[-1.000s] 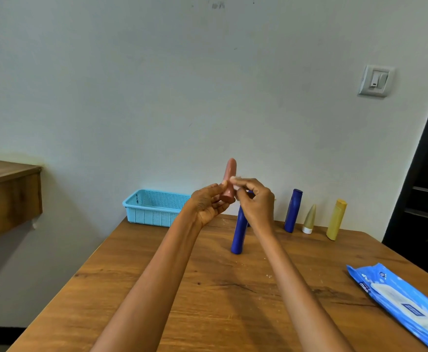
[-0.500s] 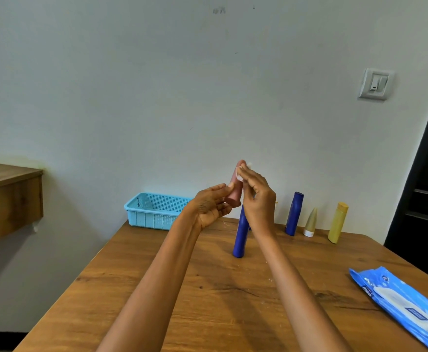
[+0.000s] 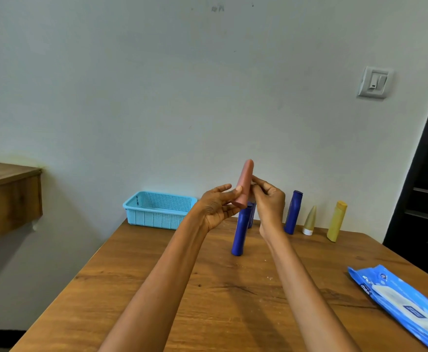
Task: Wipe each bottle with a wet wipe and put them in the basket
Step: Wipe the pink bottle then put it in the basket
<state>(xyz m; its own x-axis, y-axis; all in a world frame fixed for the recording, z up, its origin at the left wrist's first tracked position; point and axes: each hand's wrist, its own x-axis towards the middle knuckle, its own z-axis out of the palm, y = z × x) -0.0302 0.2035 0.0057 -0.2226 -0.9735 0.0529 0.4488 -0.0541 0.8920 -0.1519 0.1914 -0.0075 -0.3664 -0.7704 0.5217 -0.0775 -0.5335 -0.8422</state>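
Observation:
My left hand (image 3: 216, 207) holds a pink bottle (image 3: 245, 180) upright by its lower end, above the wooden table (image 3: 157, 288). My right hand (image 3: 270, 201) has its fingers pinched against the bottle's right side around its middle; the wet wipe is almost fully hidden under those fingers. A blue bottle (image 3: 239, 233) stands on the table just below my hands, with a second blue bottle (image 3: 252, 214) partly hidden behind it. Further right stand another blue bottle (image 3: 293, 212), a beige tube (image 3: 310, 219) and a yellow bottle (image 3: 336, 221). The light-blue basket (image 3: 157, 212) sits at the table's far left corner.
A blue pack of wet wipes (image 3: 406, 303) lies at the table's right edge. The wall runs right behind the bottles. A wooden shelf (image 3: 7, 194) juts out at the left, and a dark doorway (image 3: 426, 199) stands at the right.
My right hand has slid from the bottle's top down to its middle, so more of the pink bottle shows above my fingers. The left hand keeps its hold.

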